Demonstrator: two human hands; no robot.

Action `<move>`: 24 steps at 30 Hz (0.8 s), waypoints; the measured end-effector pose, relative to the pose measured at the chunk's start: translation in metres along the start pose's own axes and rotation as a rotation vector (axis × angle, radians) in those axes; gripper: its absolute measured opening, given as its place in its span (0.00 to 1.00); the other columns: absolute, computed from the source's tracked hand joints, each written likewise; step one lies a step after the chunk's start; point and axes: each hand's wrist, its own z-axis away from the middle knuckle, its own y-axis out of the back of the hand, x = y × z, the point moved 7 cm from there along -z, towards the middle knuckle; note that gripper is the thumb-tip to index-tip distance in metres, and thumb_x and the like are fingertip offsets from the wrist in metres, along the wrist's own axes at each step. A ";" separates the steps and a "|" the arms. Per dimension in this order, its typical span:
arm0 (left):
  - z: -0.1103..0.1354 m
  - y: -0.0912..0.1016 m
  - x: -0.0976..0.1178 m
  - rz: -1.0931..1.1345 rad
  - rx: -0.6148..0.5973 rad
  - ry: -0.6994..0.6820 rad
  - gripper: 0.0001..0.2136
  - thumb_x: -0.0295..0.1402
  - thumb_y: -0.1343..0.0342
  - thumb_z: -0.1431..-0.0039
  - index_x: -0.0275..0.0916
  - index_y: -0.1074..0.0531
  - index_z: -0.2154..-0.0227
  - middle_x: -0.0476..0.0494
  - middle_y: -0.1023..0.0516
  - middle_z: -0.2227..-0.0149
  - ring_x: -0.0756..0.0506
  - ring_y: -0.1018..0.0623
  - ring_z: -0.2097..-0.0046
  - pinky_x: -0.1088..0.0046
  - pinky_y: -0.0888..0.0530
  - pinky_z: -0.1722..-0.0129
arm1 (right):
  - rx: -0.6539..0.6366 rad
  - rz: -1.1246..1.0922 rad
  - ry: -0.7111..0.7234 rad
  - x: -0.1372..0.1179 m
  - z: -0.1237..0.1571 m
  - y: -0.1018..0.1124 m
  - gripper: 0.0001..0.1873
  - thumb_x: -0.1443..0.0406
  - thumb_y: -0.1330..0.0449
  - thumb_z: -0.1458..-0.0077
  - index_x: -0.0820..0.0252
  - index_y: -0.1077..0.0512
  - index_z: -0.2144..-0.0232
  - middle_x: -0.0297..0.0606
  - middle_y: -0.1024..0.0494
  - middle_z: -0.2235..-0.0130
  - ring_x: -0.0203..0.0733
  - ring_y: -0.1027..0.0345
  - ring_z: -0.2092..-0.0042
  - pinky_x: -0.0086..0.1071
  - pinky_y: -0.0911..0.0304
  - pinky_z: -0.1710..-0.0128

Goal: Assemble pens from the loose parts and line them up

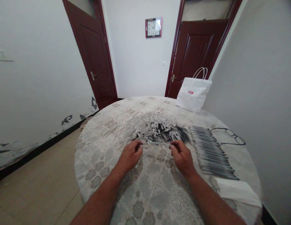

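A clear pen barrel [157,143] lies level between my two hands above the near edge of a parts pile. My right hand [183,157] pinches its right end between thumb and fingers. At the other end, the curled fingers of my left hand [131,154] come close together; whatever they hold is too small to make out. Just beyond my hands spreads a heap of loose pen parts: clear barrels [133,126] on the left, white and black caps [163,125] in the middle, and thin dark refills [183,133] on the right.
A row of pens [213,153] lies to the right, with eyeglasses [230,134] beside it. Nearer me is a folded white cloth or paper [238,190]. A white handled bag [193,93] stands at the back right of the round table, which has a patterned cover [140,197].
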 end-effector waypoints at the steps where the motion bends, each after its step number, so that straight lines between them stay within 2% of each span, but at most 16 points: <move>1: 0.000 -0.002 -0.001 0.075 0.005 0.032 0.10 0.35 0.49 0.39 0.38 0.27 0.58 0.47 0.25 0.69 0.46 0.26 0.67 0.71 0.31 0.64 | -0.011 -0.027 -0.006 0.001 0.001 -0.002 0.10 0.57 0.44 0.39 0.58 0.29 0.62 0.35 0.24 0.70 0.38 0.32 0.70 0.29 0.38 0.68; 5: 0.001 -0.017 -0.008 0.454 -0.023 0.188 0.12 0.37 0.46 0.40 0.37 0.31 0.57 0.48 0.26 0.71 0.47 0.26 0.71 0.73 0.29 0.72 | -0.039 -0.147 -0.055 0.007 0.003 -0.007 0.11 0.57 0.43 0.39 0.58 0.29 0.61 0.35 0.23 0.69 0.38 0.32 0.70 0.29 0.37 0.70; 7: -0.001 -0.020 -0.010 0.597 0.002 0.193 0.14 0.37 0.44 0.42 0.37 0.31 0.55 0.48 0.26 0.71 0.48 0.24 0.71 0.73 0.27 0.71 | -0.044 -0.191 -0.078 0.010 0.004 -0.008 0.11 0.57 0.43 0.39 0.58 0.29 0.60 0.35 0.23 0.69 0.37 0.33 0.72 0.29 0.37 0.71; 10: -0.004 -0.018 -0.012 0.675 0.054 0.166 0.16 0.36 0.40 0.44 0.36 0.30 0.54 0.49 0.26 0.71 0.48 0.24 0.70 0.72 0.25 0.68 | -0.041 -0.220 -0.090 0.012 0.004 -0.008 0.13 0.57 0.43 0.39 0.59 0.28 0.57 0.34 0.23 0.70 0.36 0.34 0.73 0.28 0.38 0.73; 14: -0.006 -0.018 -0.018 0.662 0.059 0.133 0.14 0.37 0.40 0.43 0.36 0.26 0.56 0.49 0.26 0.72 0.48 0.24 0.70 0.71 0.26 0.65 | -0.035 -0.255 -0.087 0.011 0.003 -0.007 0.14 0.57 0.43 0.39 0.59 0.28 0.56 0.35 0.23 0.70 0.35 0.35 0.75 0.28 0.38 0.75; 17: -0.006 -0.016 -0.020 0.560 0.082 0.091 0.12 0.36 0.40 0.43 0.38 0.23 0.57 0.47 0.24 0.69 0.48 0.24 0.67 0.71 0.27 0.63 | -0.035 -0.268 -0.080 0.010 0.004 -0.007 0.14 0.57 0.43 0.39 0.60 0.27 0.56 0.36 0.23 0.69 0.34 0.35 0.75 0.28 0.38 0.75; 21: -0.005 -0.008 -0.014 0.379 0.146 -0.005 0.10 0.34 0.40 0.43 0.41 0.20 0.59 0.45 0.23 0.61 0.46 0.24 0.60 0.71 0.28 0.57 | -0.018 -0.288 -0.069 0.008 0.005 -0.006 0.14 0.57 0.42 0.39 0.59 0.27 0.56 0.36 0.22 0.68 0.34 0.35 0.75 0.28 0.38 0.76; 24: -0.004 -0.008 -0.009 0.350 0.137 -0.034 0.10 0.34 0.41 0.42 0.42 0.20 0.59 0.44 0.22 0.61 0.46 0.24 0.58 0.70 0.29 0.56 | -0.013 -0.266 -0.060 0.006 0.006 -0.005 0.13 0.58 0.42 0.38 0.58 0.27 0.56 0.36 0.22 0.68 0.35 0.34 0.74 0.28 0.37 0.75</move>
